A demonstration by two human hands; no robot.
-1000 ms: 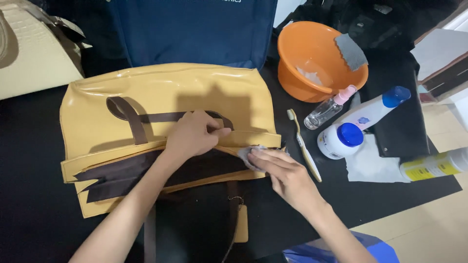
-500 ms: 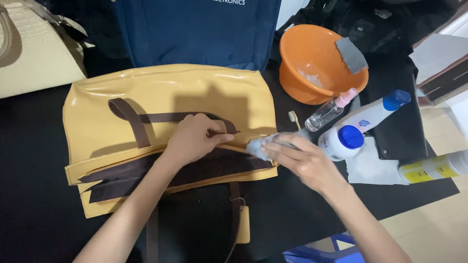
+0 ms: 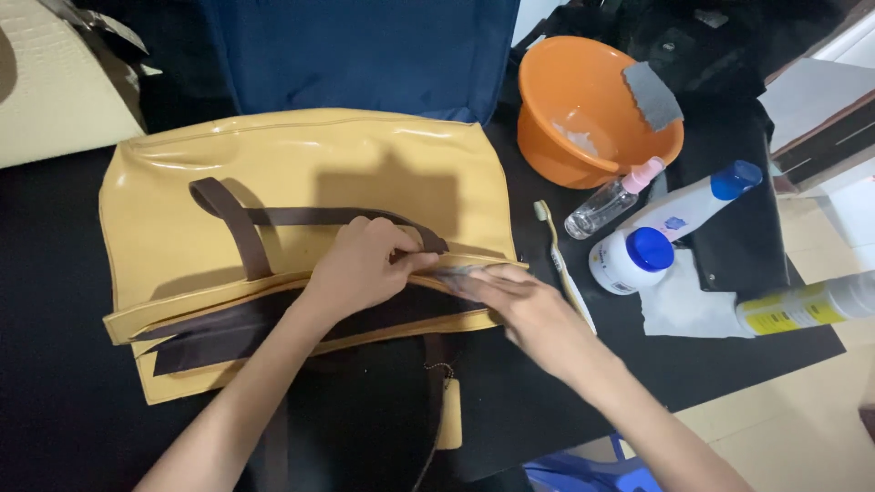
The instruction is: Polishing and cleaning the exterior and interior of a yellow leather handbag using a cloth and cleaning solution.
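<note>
A glossy yellow tote bag [image 3: 301, 164] with brown handles [image 3: 237, 223] lies flat on a black table [image 3: 55, 410]. My left hand [image 3: 365, 264] pinches the bag's upper rim where a brown handle meets it, holding the opening apart. My right hand [image 3: 538, 314] comes in from the right, its fingers pressing a small grey wipe [image 3: 456, 273] against the inner edge of the opening, just beside my left fingertips. The bag's dark brown lining [image 3: 237, 323] shows along the open mouth.
Right of the bag lie a toothbrush [image 3: 567, 273], a white jar with a blue lid [image 3: 629, 260], a small spray bottle [image 3: 606, 202], a white bottle [image 3: 693, 205], a tissue [image 3: 684, 310] and a yellow-labelled tube [image 3: 811, 305]. An orange basin [image 3: 583, 109] holds a grey sponge [image 3: 652, 96]. A navy bag [image 3: 365, 46] lies behind.
My right hand has moved left with the wipe, from beside the bag's right end to the rim of the opening next to my left fingers. My left hand stays on the rim.
</note>
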